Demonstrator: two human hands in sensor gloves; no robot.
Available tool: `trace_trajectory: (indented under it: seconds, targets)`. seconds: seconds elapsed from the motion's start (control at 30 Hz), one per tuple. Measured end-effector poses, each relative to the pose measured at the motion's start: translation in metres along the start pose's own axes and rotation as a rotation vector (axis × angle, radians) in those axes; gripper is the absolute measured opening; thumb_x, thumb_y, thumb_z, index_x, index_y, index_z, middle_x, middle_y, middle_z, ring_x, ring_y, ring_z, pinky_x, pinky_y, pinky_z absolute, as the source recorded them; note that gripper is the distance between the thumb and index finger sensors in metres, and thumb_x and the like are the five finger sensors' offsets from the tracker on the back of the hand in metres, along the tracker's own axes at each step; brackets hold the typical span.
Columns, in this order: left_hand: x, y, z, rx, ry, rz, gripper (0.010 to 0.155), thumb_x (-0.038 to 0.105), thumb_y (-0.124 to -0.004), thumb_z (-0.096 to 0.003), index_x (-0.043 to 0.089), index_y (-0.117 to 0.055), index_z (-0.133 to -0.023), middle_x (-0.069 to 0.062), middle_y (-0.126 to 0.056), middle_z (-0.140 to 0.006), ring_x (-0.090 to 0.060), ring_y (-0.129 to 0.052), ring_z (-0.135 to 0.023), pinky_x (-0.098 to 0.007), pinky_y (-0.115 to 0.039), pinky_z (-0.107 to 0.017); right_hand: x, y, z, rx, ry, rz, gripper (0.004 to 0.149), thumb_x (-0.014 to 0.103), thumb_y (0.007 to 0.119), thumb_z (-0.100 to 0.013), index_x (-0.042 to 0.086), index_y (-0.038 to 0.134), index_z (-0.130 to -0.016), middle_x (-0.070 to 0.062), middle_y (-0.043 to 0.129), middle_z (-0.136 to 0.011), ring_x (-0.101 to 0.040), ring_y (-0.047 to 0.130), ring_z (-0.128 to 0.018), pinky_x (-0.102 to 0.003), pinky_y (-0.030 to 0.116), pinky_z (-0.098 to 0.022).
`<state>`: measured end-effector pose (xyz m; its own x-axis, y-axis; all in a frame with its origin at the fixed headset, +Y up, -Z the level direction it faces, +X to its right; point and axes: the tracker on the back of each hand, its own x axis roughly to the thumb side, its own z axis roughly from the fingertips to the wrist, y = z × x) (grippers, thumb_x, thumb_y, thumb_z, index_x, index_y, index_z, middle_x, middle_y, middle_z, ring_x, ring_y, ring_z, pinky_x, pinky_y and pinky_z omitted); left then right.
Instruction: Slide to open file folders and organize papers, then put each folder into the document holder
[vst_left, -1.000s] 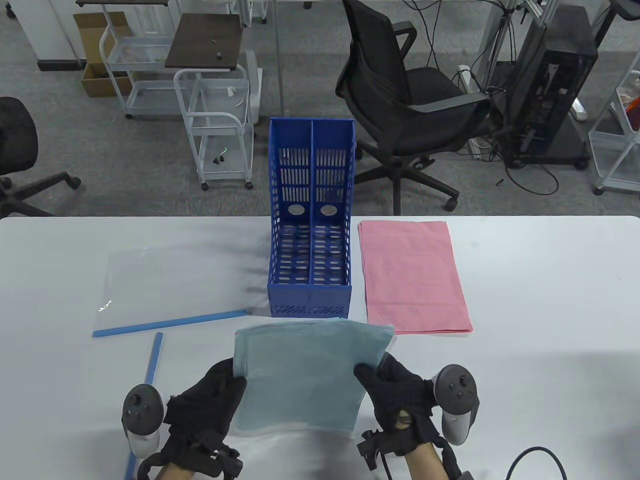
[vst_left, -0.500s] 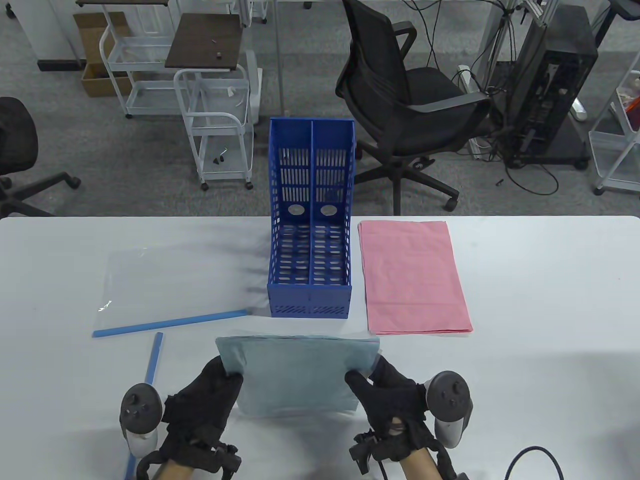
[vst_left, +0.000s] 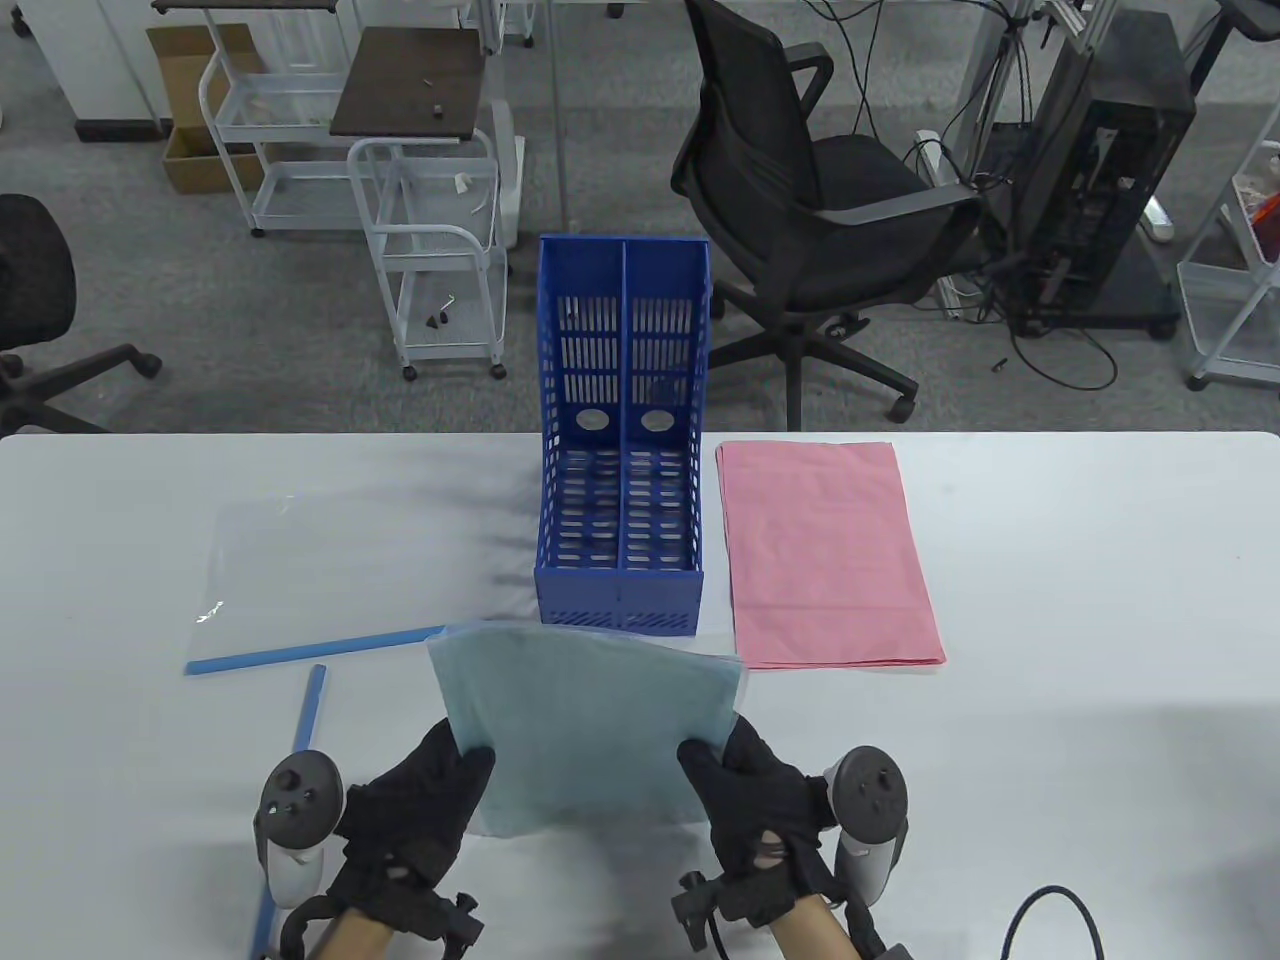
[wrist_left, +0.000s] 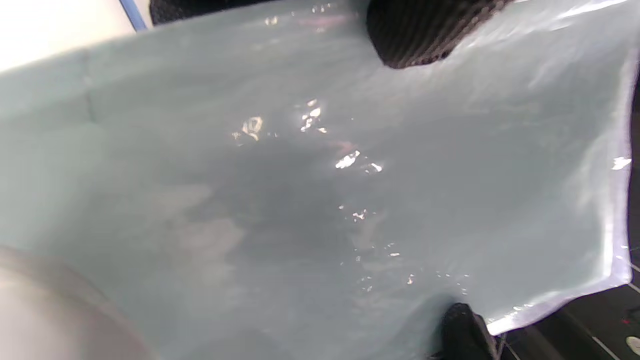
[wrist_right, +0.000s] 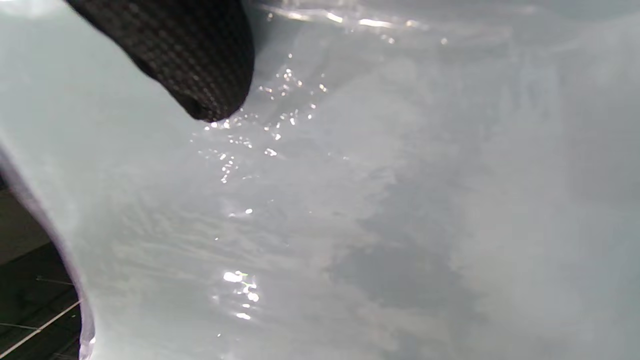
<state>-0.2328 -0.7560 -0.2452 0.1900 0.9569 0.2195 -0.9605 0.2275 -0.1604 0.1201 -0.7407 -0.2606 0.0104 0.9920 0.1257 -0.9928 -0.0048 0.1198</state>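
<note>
A clear folder filled with pale blue paper (vst_left: 585, 720) is held up off the table near its front edge, just in front of the blue two-slot document holder (vst_left: 620, 440). My left hand (vst_left: 425, 800) pinches its left edge and my right hand (vst_left: 745, 790) pinches its right edge, thumbs on the near face. The same glossy folder face (wrist_left: 300, 190) fills the left wrist view, with a gloved fingertip (wrist_left: 420, 35) on it. It also fills the right wrist view as a shiny sheet (wrist_right: 350, 210) under my thumb tip (wrist_right: 200, 65).
A stack of pink paper (vst_left: 825, 555) lies right of the holder. An empty clear folder (vst_left: 350, 560) with its blue slide bar (vst_left: 310, 650) lies at the left, and a loose blue slide bar (vst_left: 295, 780) runs toward the front edge. A black cable (vst_left: 1060, 915) lies at the front right.
The blue folder swung from leaning right to squared up, then rose and shifted slightly left. Both hands moved left with it, keeping their grip on its sides.
</note>
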Motion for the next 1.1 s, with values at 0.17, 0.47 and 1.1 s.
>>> trace_trajectory:
  seconds: [0.17,0.47,1.1]
  targets:
    - [-0.001,0.001,-0.001,0.001,0.026,-0.014,0.048,0.039,-0.078,-0.0484,0.032,-0.078,-0.096,0.003,-0.095,-0.092,-0.026,-0.101,-0.082,-0.053,-0.078,-0.068,-0.001,0.002,-0.002,0.029,-0.006,0.012,0.045,0.038,0.082,-0.04,0.03,0.078,-0.085,0.004,0.092,-0.085,-0.025,0.095,-0.075,-0.054,0.074,-0.065]
    - [-0.004,0.011,-0.003,-0.037,0.115,0.002,0.044,0.038,-0.081,-0.0471,0.026,-0.087,-0.089,-0.001,-0.105,-0.077,-0.023,-0.111,-0.063,-0.047,-0.088,-0.057,0.002,-0.012,-0.004,-0.055,0.086,0.17,0.043,0.037,0.087,-0.037,0.023,0.088,-0.077,0.0,0.102,-0.069,-0.023,0.105,-0.054,-0.05,0.082,-0.056]
    - [0.019,-0.018,-0.005,-0.197,0.17,-0.588,0.044,0.036,-0.082,-0.046,0.023,-0.09,-0.087,-0.005,-0.106,-0.068,-0.023,-0.113,-0.048,-0.045,-0.092,-0.047,0.03,-0.016,0.001,-0.219,-0.164,0.93,0.081,0.059,0.082,-0.034,0.032,0.047,-0.101,0.003,0.059,-0.11,-0.028,0.065,-0.102,-0.052,0.058,-0.076]
